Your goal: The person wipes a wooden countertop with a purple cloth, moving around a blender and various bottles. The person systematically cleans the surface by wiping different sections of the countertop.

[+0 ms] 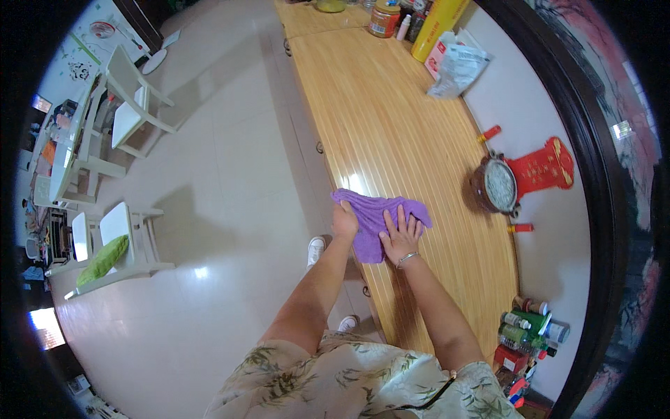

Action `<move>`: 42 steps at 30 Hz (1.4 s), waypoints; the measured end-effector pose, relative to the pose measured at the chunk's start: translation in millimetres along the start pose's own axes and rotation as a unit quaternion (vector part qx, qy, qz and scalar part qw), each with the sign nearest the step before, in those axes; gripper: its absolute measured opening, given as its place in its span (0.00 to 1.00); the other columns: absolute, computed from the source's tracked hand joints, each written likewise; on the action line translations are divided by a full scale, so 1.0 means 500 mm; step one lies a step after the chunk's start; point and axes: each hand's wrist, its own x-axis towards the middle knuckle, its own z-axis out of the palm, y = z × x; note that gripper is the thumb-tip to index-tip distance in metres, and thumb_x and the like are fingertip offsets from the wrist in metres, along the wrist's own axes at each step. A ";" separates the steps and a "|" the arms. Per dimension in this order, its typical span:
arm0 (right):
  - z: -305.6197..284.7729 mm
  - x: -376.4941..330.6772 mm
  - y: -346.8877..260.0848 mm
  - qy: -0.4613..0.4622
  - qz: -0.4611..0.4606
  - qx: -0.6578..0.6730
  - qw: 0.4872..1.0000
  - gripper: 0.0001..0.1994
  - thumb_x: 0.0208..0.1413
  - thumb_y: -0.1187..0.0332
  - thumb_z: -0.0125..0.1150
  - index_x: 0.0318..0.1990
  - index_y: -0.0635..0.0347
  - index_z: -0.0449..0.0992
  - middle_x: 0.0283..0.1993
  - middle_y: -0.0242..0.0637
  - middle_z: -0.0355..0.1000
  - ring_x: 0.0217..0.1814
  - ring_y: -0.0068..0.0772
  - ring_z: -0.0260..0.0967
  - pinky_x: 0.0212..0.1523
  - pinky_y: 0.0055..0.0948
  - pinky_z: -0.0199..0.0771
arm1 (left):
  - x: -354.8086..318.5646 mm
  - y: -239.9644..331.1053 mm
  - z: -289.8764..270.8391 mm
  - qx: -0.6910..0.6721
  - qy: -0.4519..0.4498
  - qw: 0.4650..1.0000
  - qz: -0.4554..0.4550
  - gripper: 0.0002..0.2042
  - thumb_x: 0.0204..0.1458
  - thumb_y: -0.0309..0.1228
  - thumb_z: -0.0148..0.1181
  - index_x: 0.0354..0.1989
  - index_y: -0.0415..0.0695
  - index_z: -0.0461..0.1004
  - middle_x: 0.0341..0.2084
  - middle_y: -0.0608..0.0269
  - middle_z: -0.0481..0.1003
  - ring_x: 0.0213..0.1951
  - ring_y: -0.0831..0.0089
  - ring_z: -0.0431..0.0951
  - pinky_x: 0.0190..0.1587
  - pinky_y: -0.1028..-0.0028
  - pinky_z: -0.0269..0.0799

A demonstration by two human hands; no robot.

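Observation:
A purple cloth [373,213] lies bunched and wrinkled on the light wooden countertop [391,133], its left part at the counter's front edge. My left hand [344,219] is closed on the cloth's left side, by that edge. Flat on the cloth's right part rests my right hand [403,236], fingers spread, a bracelet at the wrist. Part of the cloth hangs down between my two hands toward me.
Against the wall stand a dark pot [497,184] with a red plaque [544,167] and two small red sticks. Jars [383,19], a yellow box [436,28] and a plastic bag [460,66] occupy the far end. Bottles [520,328] crowd the near right. White chairs [129,112] stand left.

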 end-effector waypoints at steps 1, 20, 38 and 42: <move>-0.009 0.037 -0.011 -0.004 0.005 -0.009 1.000 0.32 0.60 0.45 0.41 0.70 0.36 0.47 0.76 0.44 0.30 0.74 0.65 0.30 0.69 0.60 0.21 | 0.026 0.018 -0.006 0.001 -0.007 1.000 0.000 0.23 0.63 0.42 0.36 0.48 0.32 0.67 0.42 0.34 0.72 0.48 0.39 0.71 0.53 0.55 0.64; -0.134 0.503 -0.148 0.023 0.021 0.007 0.999 0.34 0.57 0.45 0.46 0.70 0.35 0.47 0.76 0.43 0.32 0.74 0.62 0.30 0.70 0.57 0.23 | 0.480 0.231 -0.083 -0.108 0.073 0.982 0.134 0.21 0.64 0.39 0.37 0.44 0.30 0.70 0.40 0.39 0.75 0.45 0.49 0.74 0.49 0.60 0.66; -0.004 -0.024 -0.062 0.038 -0.021 0.022 0.999 0.35 0.55 0.51 0.52 0.69 0.49 0.50 0.72 0.49 0.42 0.69 0.68 0.41 0.69 0.60 0.32 | -0.006 0.055 -0.040 0.127 -0.067 0.989 -0.029 0.25 0.62 0.46 0.34 0.62 0.46 0.56 0.50 0.46 0.72 0.54 0.47 0.70 0.58 0.50 0.54; -0.017 0.058 -0.077 0.037 0.011 0.004 0.999 0.35 0.56 0.49 0.51 0.69 0.46 0.50 0.72 0.49 0.43 0.70 0.66 0.40 0.69 0.59 0.32 | 0.088 0.084 -0.035 0.059 -0.016 0.998 0.002 0.24 0.61 0.46 0.35 0.62 0.45 0.57 0.50 0.45 0.72 0.55 0.47 0.69 0.57 0.50 0.56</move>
